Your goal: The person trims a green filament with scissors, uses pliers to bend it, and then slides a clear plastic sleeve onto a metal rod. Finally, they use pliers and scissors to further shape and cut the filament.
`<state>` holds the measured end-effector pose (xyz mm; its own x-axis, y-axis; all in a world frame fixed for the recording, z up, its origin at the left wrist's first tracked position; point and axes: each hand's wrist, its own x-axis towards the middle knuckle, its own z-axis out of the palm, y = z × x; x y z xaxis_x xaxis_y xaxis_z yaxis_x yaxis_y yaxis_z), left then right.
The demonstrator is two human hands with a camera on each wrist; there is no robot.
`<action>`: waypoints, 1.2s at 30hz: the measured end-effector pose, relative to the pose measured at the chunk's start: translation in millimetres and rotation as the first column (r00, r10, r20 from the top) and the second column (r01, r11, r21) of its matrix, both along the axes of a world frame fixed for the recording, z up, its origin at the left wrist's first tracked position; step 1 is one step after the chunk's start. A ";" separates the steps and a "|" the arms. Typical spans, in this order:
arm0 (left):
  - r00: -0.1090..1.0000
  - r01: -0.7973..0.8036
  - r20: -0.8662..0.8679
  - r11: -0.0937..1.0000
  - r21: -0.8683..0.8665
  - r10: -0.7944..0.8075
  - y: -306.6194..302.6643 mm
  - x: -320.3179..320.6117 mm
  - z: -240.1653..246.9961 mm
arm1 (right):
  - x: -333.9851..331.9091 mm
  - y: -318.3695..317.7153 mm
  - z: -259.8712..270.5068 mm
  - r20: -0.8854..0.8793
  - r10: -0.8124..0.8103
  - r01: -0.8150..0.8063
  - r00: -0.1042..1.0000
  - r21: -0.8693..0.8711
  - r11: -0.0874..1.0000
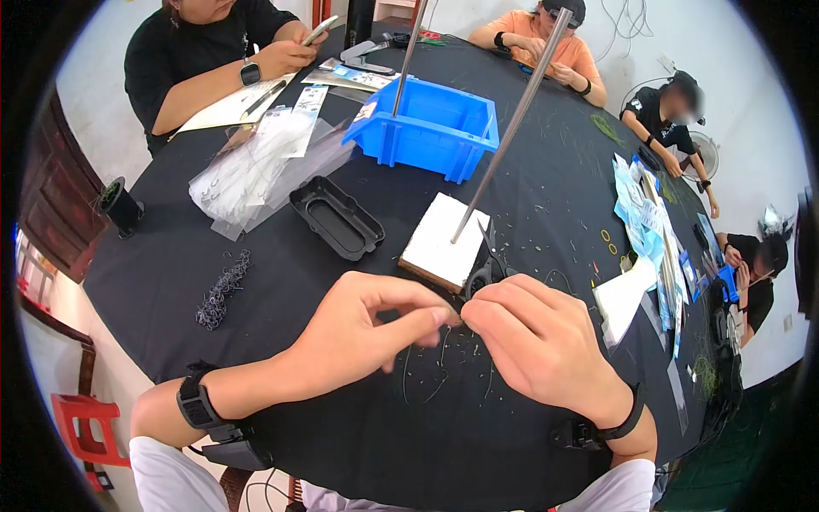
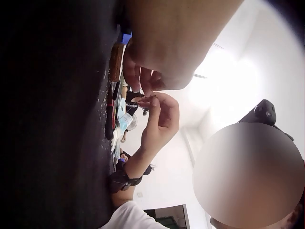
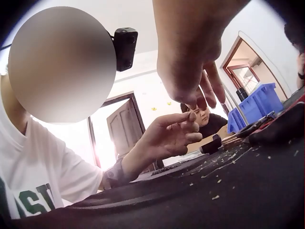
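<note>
Black table [image 1: 529, 196], hands [image 1: 358, 328] [image 1: 537, 341] pinch thread [image 1: 406, 375] — head-view scissors [image 1: 486, 264]

Blue bin [image 1: 418, 152], black tablecloth [image 1: 537, 192], white block [image 1: 437, 243]

Green letters "ST" on white shirt [image 3: 33, 167]

Matt black cloth [image 1: 529, 196], glossy blue plastic bin [image 1: 426, 128]
</note>
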<state>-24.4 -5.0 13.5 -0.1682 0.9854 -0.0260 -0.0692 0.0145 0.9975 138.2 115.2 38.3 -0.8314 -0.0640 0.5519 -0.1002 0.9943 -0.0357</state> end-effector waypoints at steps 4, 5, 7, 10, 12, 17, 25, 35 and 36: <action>0.969 -0.213 -0.082 0.954 0.212 0.234 2.9 -6.1 -11.2 | 0.8 -1.0 1.3 0.015 -0.039 0.039 0.999 -0.004 0.999; 0.939 -0.259 -0.169 0.939 0.227 0.300 1.5 -8.7 -9.9 | 0.7 -0.3 0.9 0.016 -0.044 0.044 0.999 -0.001 0.999; 0.775 -0.332 -0.428 0.875 0.352 0.465 0.7 -7.4 -3.8 | 0.5 0.1 0.8 0.019 -0.050 0.050 0.999 -0.001 0.999; 0.621 -0.195 -0.615 0.855 0.480 0.487 -3.3 -4.1 3.2 | 0.8 -0.9 2.7 0.023 -0.047 0.047 0.999 -0.012 0.999; 0.515 0.026 -0.766 0.886 0.462 0.385 -5.9 -3.0 10.3 | 1.1 -1.9 3.3 0.022 -0.034 0.035 0.999 -0.022 0.999; 0.939 0.247 -0.273 0.963 0.108 -0.211 -0.5 -4.9 3.9 | -0.1 -3.5 4.1 -0.007 -0.026 0.026 1.000 -0.020 0.999; 0.874 -0.140 0.475 0.989 0.046 0.102 5.7 0.4 11.0 | 2.2 -3.5 3.6 0.055 -0.019 0.019 0.998 0.013 1.000; 0.961 0.200 -0.191 0.980 -0.010 -0.198 -1.0 -1.8 0.7 | 0.9 -4.1 1.2 0.106 0.014 -0.014 0.994 -0.008 1.000; 0.961 0.201 -0.198 0.979 0.023 -0.193 -0.2 -1.7 -3.7 | 0.8 -3.9 1.3 0.108 0.013 -0.013 0.994 -0.006 1.000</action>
